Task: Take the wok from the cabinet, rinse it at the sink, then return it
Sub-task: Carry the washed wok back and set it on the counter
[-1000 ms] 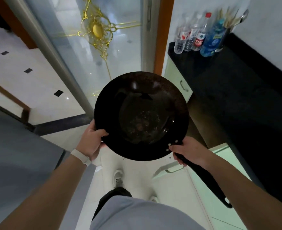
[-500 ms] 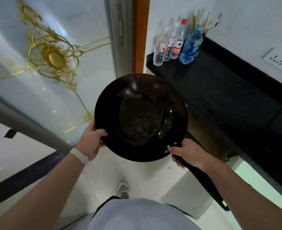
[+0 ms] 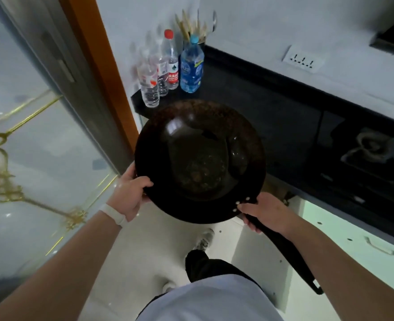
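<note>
Carried closer to the counter [image 3: 249, 107] than a moment earlier, the wok [image 3: 199, 161] is gripped by left hand [image 3: 131, 195] and right hand [image 3: 266, 213], sink-bound next.

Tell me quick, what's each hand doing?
Left hand: closed on the rim of the round black metal wok.
Right hand: closed on its long black handle.

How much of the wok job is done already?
Done: the wok is out of the cabinet. In hand: the right hand grips its handle and the left hand holds its rim, beside the black counter. Left: rinsing and returning it; no sink is in view, and brown specks show inside.
</note>
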A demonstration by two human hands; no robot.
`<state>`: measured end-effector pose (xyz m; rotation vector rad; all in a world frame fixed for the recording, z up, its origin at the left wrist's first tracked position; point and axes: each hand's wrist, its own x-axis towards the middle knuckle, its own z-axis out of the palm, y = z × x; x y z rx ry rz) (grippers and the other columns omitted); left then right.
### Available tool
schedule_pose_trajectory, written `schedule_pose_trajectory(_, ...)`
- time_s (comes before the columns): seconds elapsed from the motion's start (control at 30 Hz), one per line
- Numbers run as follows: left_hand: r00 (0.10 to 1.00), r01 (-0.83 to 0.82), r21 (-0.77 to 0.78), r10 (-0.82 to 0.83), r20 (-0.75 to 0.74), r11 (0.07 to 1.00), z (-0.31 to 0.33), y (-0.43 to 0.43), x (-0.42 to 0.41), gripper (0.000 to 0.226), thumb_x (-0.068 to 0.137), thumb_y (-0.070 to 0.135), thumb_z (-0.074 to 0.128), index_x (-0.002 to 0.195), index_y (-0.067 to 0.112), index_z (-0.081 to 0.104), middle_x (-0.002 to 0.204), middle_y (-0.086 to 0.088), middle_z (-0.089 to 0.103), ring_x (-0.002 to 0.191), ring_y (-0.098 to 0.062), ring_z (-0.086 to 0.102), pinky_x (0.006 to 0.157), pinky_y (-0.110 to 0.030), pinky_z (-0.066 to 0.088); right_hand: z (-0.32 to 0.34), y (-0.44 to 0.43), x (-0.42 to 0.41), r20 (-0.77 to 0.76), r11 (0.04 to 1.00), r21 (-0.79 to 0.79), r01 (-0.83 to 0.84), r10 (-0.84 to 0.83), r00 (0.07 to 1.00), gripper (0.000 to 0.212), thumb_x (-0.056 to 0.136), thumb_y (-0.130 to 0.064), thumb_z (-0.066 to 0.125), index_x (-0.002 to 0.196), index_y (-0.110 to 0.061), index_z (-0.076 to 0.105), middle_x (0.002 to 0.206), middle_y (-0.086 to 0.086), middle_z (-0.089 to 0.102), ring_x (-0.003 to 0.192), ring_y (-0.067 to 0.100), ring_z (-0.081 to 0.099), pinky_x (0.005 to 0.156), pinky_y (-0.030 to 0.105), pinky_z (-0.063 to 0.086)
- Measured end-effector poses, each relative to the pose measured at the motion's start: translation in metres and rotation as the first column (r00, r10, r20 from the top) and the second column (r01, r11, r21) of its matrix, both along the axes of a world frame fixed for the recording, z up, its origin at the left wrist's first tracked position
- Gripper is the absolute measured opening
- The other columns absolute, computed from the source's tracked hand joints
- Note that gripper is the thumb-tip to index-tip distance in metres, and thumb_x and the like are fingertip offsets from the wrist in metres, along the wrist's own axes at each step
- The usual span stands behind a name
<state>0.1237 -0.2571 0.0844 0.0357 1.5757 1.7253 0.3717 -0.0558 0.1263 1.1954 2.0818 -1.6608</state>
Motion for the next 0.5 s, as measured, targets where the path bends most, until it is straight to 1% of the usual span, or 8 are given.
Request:
schedule_pose_trajectory(0.03,1.000,0.021,-0.014,-0.021,0.000,1.000,-0.001,0.014,-0.006,0.072,0.084,-0.014,0.045,0.127,0.040,0.061,0.129,-0.005,0.066,0.112,-0.030,0.063,0.086,-0.053,0.057,-0.004,0.009,-0.001,0.003,1.000,-0.010,0.018,-0.018,1.000,0.031,0.099,-0.018,0.059,0.072,-0.004,0.065,0.061,0.009,0.066,0.054,0.024,0.056,0.049,0.027,0.046)
schedule_pose_trajectory(0.1,0.999,0.051,-0.054,-0.052,-0.014,0.997,-0.001,0.044,-0.016,0.071,0.084,-0.015,0.043,0.120,0.044,0.062,0.131,-0.006,0.064,0.118,-0.036,0.060,0.095,-0.059,0.051,-0.013,0.030,-0.005,-0.002,0.998,-0.024,0.052,-0.052,0.999,0.031,0.099,-0.016,0.059,0.071,-0.005,0.063,0.058,0.007,0.066,0.049,0.020,0.056,0.047,0.027,0.045)
schedule_pose_trajectory(0.17,0.995,0.093,-0.085,-0.096,-0.027,0.992,0.001,0.076,-0.024,0.068,0.084,-0.015,0.043,0.114,0.044,0.061,0.128,-0.007,0.064,0.116,-0.037,0.060,0.098,-0.063,0.048,-0.023,0.055,-0.009,-0.004,0.995,-0.038,0.087,-0.087,0.996,0.030,0.099,-0.016,0.059,0.073,-0.002,0.064,0.059,0.008,0.067,0.048,0.020,0.056,0.046,0.028,0.045)
schedule_pose_trajectory(0.23,0.991,0.126,-0.105,-0.129,-0.021,0.986,0.005,0.108,-0.033,0.067,0.085,-0.015,0.042,0.114,0.044,0.059,0.126,-0.008,0.064,0.110,-0.032,0.062,0.095,-0.060,0.051,-0.030,0.082,-0.015,-0.005,0.993,-0.054,0.109,-0.109,0.994,0.032,0.099,-0.016,0.059,0.080,0.008,0.065,0.063,0.012,0.068,0.050,0.024,0.057,0.047,0.030,0.045)
schedule_pose_trajectory(0.27,0.989,0.143,-0.105,-0.145,-0.015,0.984,0.008,0.123,-0.038,0.067,0.086,-0.015,0.042,0.114,0.044,0.058,0.125,-0.007,0.064,0.107,-0.030,0.064,0.093,-0.058,0.053,-0.032,0.096,-0.019,-0.008,0.991,-0.063,0.117,-0.118,0.993,0.031,0.100,-0.016,0.059,0.082,0.010,0.064,0.064,0.013,0.068,0.050,0.024,0.057,0.046,0.030,0.045)
schedule_pose_trajectory(0.33,0.982,0.185,-0.104,-0.188,-0.018,0.977,0.012,0.156,-0.046,0.066,0.087,-0.015,0.041,0.113,0.044,0.057,0.121,-0.005,0.065,0.103,-0.027,0.065,0.084,-0.053,0.056,-0.036,0.124,-0.025,-0.012,0.986,-0.078,0.146,-0.148,0.989,0.027,0.100,-0.013,0.059,0.078,0.002,0.064,0.062,0.013,0.065,0.045,0.020,0.055,0.044,0.029,0.043)
schedule_pose_trajectory(0.4,0.975,0.214,-0.108,-0.219,-0.030,0.971,0.014,0.187,-0.053,0.066,0.088,-0.014,0.040,0.117,0.043,0.056,0.120,-0.004,0.064,0.103,-0.027,0.064,0.075,-0.046,0.056,-0.037,0.151,-0.030,-0.015,0.978,-0.106,0.178,-0.181,0.983,0.028,0.100,-0.012,0.059,0.074,-0.003,0.063,0.058,0.012,0.063,0.042,0.018,0.053,0.044,0.029,0.042)
schedule_pose_trajectory(0.5,0.974,0.222,-0.103,-0.226,-0.026,0.970,0.017,0.228,-0.059,0.066,0.089,-0.014,0.041,0.117,0.044,0.057,0.118,-0.003,0.063,0.102,-0.027,0.062,0.074,-0.044,0.055,-0.037,0.189,-0.035,-0.036,0.972,-0.120,0.203,-0.208,0.977,0.026,0.100,-0.010,0.059,0.074,-0.005,0.063,0.057,0.009,0.063,0.042,0.018,0.053,0.042,0.027,0.043)
